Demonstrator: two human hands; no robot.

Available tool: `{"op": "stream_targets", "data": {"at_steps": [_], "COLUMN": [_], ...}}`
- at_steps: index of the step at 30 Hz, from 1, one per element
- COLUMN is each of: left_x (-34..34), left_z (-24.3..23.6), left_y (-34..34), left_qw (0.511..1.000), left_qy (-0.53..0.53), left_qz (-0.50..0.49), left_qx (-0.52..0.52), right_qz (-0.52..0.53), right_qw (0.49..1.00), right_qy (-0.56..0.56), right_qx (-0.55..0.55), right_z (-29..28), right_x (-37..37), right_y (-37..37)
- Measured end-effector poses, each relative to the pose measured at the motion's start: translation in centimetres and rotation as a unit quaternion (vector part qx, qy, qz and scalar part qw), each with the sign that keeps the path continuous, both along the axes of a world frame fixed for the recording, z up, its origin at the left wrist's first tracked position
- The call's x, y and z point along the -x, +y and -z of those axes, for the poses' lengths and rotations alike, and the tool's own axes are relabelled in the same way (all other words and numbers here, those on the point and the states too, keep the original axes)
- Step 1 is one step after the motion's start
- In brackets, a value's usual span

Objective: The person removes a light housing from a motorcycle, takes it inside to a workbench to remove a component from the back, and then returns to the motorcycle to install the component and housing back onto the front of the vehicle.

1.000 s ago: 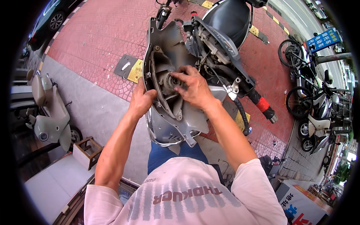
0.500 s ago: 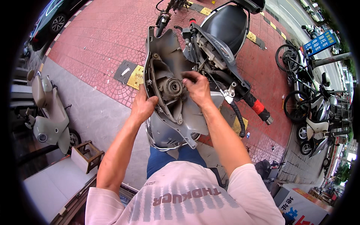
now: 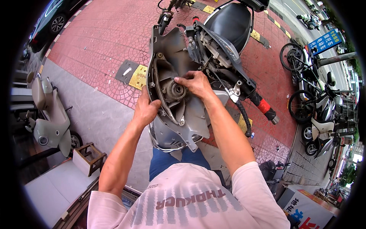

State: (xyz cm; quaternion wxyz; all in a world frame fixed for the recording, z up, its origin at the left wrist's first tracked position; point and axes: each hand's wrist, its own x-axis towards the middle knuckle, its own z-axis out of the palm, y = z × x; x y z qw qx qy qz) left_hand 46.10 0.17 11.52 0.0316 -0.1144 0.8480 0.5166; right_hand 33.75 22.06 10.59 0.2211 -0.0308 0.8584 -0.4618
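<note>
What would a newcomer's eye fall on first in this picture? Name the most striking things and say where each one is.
At the centre, a grey scooter body panel stands stripped, with a round hub part showing inside it. The left hand grips the panel's left edge, while the right hand rests its fingers on the hub part. Behind, the scooter's black seat lies over red brick paving, and a pale parked scooter stands at far left.

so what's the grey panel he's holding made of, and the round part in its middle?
Grey panel: looks like moulded plastic, matt and dusty, with thin curved walls and ribs. The left hand grips its edge. Round part: probably metal with a dark rubber ring, judging by its duller sheen and dark rim, though it is too small to be sure. The right hand touches it.
</note>
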Motion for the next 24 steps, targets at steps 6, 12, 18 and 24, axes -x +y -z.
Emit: {"op": "stream_targets", "data": {"at_steps": [6,12,18,24], "left_x": [0.7,1.4,1.3,1.0], "left_z": [-0.5,3.3,1.1,1.7], "left_y": [0.4,0.3,0.8,0.4], "left_qw": [1.000,0.992,0.996,0.997], "left_qy": [0.002,0.051,0.018,0.012], "left_qz": [-0.005,-0.010,-0.023,-0.042], "left_qx": [0.007,-0.111,-0.079,-0.062], "right_qz": [-0.004,-0.014,-0.004,-0.027], "right_qw": [0.998,0.993,1.000,0.996], "right_qy": [0.016,0.074,0.013,0.050], "right_qx": [-0.060,-0.089,-0.015,0.073], "right_z": [0.3,1.4,0.9,3.4], "right_x": [0.5,-1.0,-0.3,0.2], "right_y": [-0.2,-0.9,0.3,1.1]}}
